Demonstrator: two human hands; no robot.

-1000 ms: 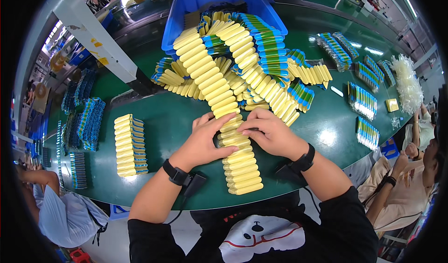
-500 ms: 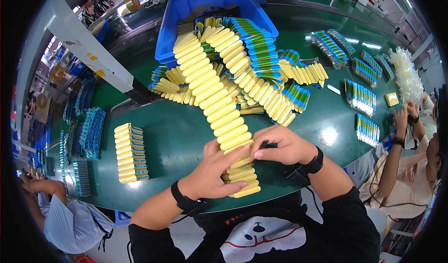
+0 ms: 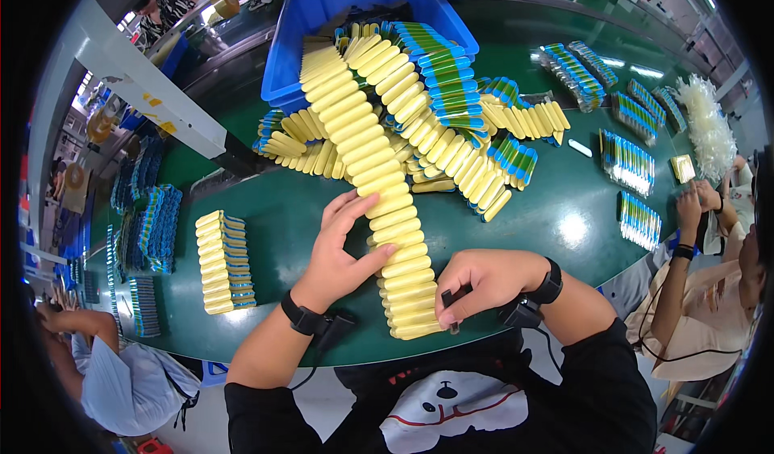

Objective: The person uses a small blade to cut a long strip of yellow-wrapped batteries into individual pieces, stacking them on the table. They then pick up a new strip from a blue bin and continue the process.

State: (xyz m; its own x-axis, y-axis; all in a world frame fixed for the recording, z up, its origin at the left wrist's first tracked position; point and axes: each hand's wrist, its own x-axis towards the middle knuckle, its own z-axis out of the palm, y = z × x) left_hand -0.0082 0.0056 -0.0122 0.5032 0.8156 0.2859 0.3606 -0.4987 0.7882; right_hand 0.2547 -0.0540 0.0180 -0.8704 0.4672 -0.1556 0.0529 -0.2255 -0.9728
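The yellow strip [image 3: 364, 152], stretching from upper centre to lower centre of the frame, is looking light, floppy and best held by its edges, the half-open left hand [image 3: 334, 252] resting along its left side, the right hand [image 3: 492, 283] pinching a dark tool [image 3: 447, 298].

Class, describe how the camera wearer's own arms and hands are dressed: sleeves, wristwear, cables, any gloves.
The left hand and right hand wear no gloves. Each wrist carries a black wristband with a dark, boxy block beside it and a thin dark cable trailing below. The sleeves are black and short, ending near the elbows.
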